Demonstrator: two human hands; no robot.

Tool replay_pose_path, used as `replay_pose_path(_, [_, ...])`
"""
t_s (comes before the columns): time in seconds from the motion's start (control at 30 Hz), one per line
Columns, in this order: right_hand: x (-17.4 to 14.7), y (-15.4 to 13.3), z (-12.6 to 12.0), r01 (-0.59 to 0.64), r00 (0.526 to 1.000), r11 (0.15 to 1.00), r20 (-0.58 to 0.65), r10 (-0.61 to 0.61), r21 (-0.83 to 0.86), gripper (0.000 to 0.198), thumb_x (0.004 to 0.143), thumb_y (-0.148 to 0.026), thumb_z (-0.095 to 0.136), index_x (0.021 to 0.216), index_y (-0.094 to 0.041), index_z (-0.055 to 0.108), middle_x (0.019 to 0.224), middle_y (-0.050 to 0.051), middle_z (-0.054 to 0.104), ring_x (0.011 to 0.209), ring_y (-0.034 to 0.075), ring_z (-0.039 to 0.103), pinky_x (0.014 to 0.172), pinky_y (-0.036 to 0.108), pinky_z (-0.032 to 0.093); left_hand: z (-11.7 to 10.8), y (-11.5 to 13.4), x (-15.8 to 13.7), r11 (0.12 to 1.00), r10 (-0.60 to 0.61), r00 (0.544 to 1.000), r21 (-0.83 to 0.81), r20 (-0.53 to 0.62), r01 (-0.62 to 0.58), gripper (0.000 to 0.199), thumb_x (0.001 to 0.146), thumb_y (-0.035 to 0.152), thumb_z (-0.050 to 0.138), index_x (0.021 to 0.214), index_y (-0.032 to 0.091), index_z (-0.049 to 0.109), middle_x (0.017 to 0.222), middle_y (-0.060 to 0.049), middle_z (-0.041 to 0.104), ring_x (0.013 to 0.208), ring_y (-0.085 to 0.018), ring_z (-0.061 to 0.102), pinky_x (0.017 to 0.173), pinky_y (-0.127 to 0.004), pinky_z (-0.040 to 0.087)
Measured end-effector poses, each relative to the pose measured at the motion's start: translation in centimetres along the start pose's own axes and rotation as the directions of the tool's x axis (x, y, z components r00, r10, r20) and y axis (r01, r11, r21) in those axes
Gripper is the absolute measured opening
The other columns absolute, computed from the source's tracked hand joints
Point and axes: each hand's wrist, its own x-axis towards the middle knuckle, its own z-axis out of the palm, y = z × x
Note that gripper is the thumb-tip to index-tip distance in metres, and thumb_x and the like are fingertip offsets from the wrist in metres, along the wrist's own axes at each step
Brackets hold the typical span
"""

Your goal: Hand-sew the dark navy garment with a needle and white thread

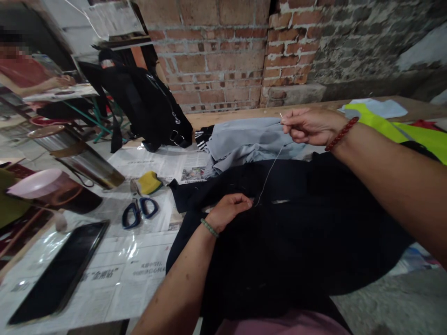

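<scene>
Dark navy cloth (296, 242), seemingly a garment, lies over the table edge and my lap. My left hand (230, 209), with a green bead bracelet, pinches a fold of this cloth. Raised above the cloth on the right, my right hand (303, 125) wears a red bead bracelet. Its thumb and fingers are closed on a thin needle (281, 115), whose tip sticks up. A pale thread (268, 174) runs from the right hand down to the cloth beside my left fingertips. Whether the thread is slack or taut at its lower end is hard to see.
Blue-handled scissors (138, 211) and a yellow sponge-like piece (149, 182) lie left on newspaper (139, 279) under clear plastic. Nearby are a phone (61, 272), a lidded cup (56, 188), a steel flask (78, 156), a black bag (139, 97), grey cloth (244, 139) and a yellow vest (370, 123). Another person sits far left.
</scene>
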Motion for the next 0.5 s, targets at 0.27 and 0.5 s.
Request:
replay_pose_path(0.27, [-0.9, 1.4, 0.1, -0.058, 0.986, 0.994, 0.161, 0.042, 0.096, 0.014, 0.083, -0.006, 0.042, 0.073, -0.014, 0.048, 0.059, 0.002, 0.063, 0.044, 0.012, 0.06, 0.038, 0.021, 0.048, 0.0, 0.0, 0.0, 1.0, -0.009, 1.0, -0.001, 0.003, 0.009, 0.015, 0.063, 0.029, 0.066, 0.062, 0.014, 0.061, 0.059, 0.004, 0.053, 0.057, -0.008, 0.044, 0.058, -0.021, 0.034])
replay_pose_path(0.5, [-1.3, 0.1, -0.2, 0.019, 0.996, 0.989, 0.088, -0.032, 0.15, 0.014, 0.085, -0.008, 0.039, 0.075, -0.014, 0.048, 0.059, 0.0, 0.063, 0.058, 0.014, 0.065, 0.055, 0.031, 0.051, 0.0, 0.2, -0.1, 1.0, -0.021, 1.0, -0.004, -0.002, 0.021, 0.016, 0.063, 0.029, 0.067, 0.063, 0.015, 0.061, 0.059, 0.004, 0.053, 0.056, -0.007, 0.044, 0.056, -0.02, 0.034])
